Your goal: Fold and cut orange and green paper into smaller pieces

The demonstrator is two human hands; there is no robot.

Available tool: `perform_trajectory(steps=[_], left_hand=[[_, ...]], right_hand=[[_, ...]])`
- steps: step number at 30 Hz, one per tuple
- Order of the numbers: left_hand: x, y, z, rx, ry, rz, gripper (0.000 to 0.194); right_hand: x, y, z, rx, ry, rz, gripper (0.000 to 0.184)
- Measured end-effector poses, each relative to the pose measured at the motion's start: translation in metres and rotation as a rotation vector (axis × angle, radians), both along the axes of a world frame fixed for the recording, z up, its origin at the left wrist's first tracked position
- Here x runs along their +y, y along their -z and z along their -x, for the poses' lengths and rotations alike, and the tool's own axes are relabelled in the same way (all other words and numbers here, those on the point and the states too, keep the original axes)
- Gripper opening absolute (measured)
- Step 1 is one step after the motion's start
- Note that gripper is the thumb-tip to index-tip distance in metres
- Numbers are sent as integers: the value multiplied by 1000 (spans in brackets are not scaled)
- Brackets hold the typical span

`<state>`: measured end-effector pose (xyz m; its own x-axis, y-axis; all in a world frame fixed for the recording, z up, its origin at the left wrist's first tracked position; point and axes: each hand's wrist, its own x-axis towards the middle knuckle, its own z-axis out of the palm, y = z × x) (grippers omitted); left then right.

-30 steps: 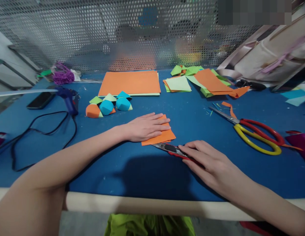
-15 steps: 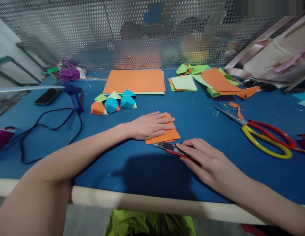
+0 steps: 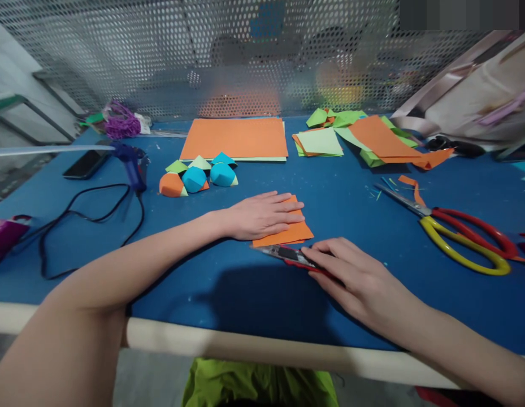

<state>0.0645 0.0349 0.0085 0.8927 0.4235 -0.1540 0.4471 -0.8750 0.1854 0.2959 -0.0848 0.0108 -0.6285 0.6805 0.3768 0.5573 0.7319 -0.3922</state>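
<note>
My left hand (image 3: 264, 216) lies flat, fingers stretched out, on a folded piece of orange paper (image 3: 296, 232) and covers much of it. Only the paper's right and near edges show. A red and black utility knife (image 3: 287, 255) is in the grip of my right hand (image 3: 347, 268). Its blade points left and lies along the paper's near edge; whether the tip touches the paper I cannot tell. Just beyond my left hand sit several small folded paper shapes (image 3: 195, 178) in orange, blue and pale green.
Orange sheets (image 3: 237, 138) lie at the back, with green and orange paper pieces (image 3: 383, 138) to their right. Red and yellow scissors (image 3: 461, 232) rest on the right. On the left are a blue glue gun (image 3: 133, 169) with its cord, a phone (image 3: 87, 162) and purple yarn (image 3: 121, 123).
The knife has slid slightly left along the paper's near edge, showing more of its blade. My left hand stays pressed on the orange paper. The whole view has shifted a little.
</note>
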Motion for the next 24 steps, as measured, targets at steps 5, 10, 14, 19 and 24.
perform_trajectory(steps=[5,10,14,19,24], left_hand=[[1,1,0,-13,1,12,51],[1,4,2,-122,-14,32,48],[0,5,4,-267,-5,-21,42],[-1,5,5,-376,64,-133,31],[-2,0,7,-421,-9,-110,33]], right_hand=[[-8,-10,-6,26,-29,41,29],[12,-21,-45,61,268,-87,25],[51,-6,-80,-27,491,-237,30],[77,8,-91,-320,478,-284,34],[81,-14,-47,-184,357,-193,31]])
